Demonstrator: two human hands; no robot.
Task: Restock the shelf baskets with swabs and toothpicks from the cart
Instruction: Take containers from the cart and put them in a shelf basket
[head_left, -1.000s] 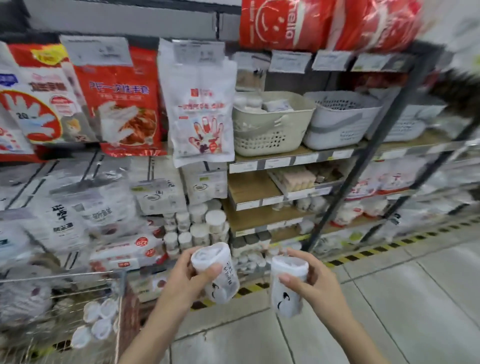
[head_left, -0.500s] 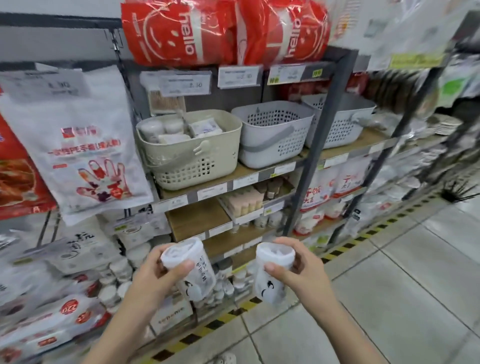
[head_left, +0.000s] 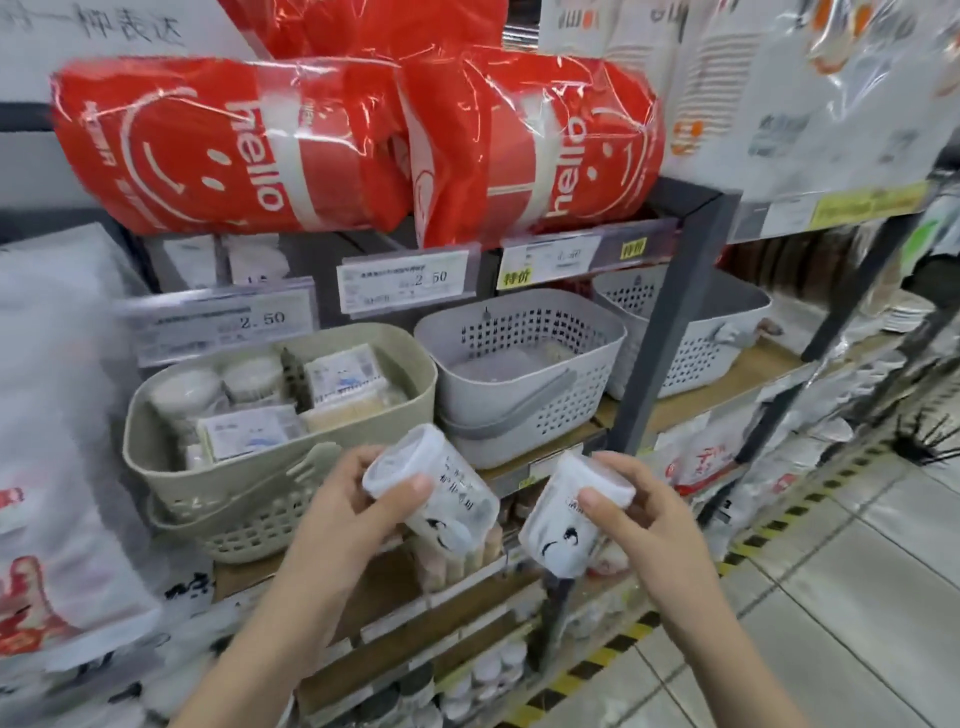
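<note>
My left hand (head_left: 345, 512) grips a clear round swab tub (head_left: 434, 488), tilted, just in front of the beige basket (head_left: 171, 467). My right hand (head_left: 641, 512) grips a second swab tub (head_left: 569, 519), lid pointing up and right, below the grey basket (head_left: 524, 395). The beige basket holds round tubs and flat packs of swabs or toothpicks. The grey basket looks almost bare inside. The cart is out of view.
A second grey basket (head_left: 696, 338) stands right of the dark shelf post (head_left: 660, 332). Red "hello" packs (head_left: 249, 150) lie on the shelf above. Price tags (head_left: 405, 283) hang over the baskets. White glove bags (head_left: 57, 441) hang at left. Tiled aisle floor (head_left: 831, 623) lies at right.
The view has closed in on the baskets and shifted right; both hands, each still holding its tub, have risen toward the basket shelf. The cart has left the view.
</note>
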